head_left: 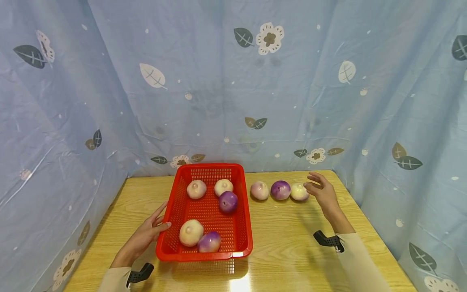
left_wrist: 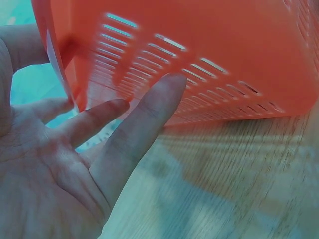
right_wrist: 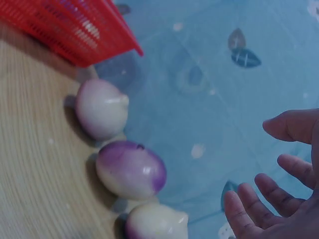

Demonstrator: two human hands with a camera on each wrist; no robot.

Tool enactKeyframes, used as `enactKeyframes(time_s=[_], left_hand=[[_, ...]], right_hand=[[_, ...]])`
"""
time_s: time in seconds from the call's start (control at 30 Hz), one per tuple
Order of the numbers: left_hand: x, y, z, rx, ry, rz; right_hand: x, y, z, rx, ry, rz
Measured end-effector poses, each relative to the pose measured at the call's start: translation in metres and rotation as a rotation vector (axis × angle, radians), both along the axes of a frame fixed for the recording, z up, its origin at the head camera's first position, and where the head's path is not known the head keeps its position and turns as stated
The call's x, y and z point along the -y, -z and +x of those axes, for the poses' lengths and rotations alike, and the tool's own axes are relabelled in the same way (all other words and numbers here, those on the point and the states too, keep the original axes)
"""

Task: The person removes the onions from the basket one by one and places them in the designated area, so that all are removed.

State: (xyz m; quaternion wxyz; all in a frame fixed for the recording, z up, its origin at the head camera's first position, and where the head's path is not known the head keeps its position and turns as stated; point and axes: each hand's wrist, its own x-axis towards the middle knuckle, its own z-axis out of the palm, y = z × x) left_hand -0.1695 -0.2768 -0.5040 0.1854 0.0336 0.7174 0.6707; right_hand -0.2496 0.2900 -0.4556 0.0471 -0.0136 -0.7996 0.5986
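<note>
My left hand [head_left: 147,231] holds the left side of a red perforated plastic basket [head_left: 167,227], its thumb over the rim and the other fingers spread along the outer wall [left_wrist: 219,89]. Inside lie several onions, among them a white one [head_left: 191,233] and a purple one [head_left: 228,202]. To the basket's right, three onions stand in a row: a pinkish one [head_left: 260,190], a purple one [head_left: 280,190] and a pale one [head_left: 300,192]. Just right of the pale onion hovers my right hand [head_left: 324,196], holding nothing, fingers loosely bent and apart in the right wrist view.
Everything stands on a wooden table [head_left: 277,243]. A blue curtain [head_left: 219,121] with leaf and flower prints hangs behind it and along both sides. The onion row lies near the table's back edge. Each wrist carries a black camera mount [head_left: 328,240].
</note>
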Motion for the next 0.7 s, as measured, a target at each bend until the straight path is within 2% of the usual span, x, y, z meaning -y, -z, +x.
enactKeyframes(time_s=[0.23, 0.47, 0.7], left_hand=[[0.001, 0.001, 0.0, -0.002, 0.007, 0.012], [0.001, 0.001, 0.0, -0.001, 0.008, 0.016], [0.001, -0.001, 0.001, -0.002, 0.01, 0.011]], right_hand=[[0.017, -0.011, 0.009, -0.027, -0.053, 0.004], [0.031, -0.005, 0.01, -0.006, -0.085, 0.037], [0.048, -0.004, 0.012, -0.004, -0.124, -0.013]])
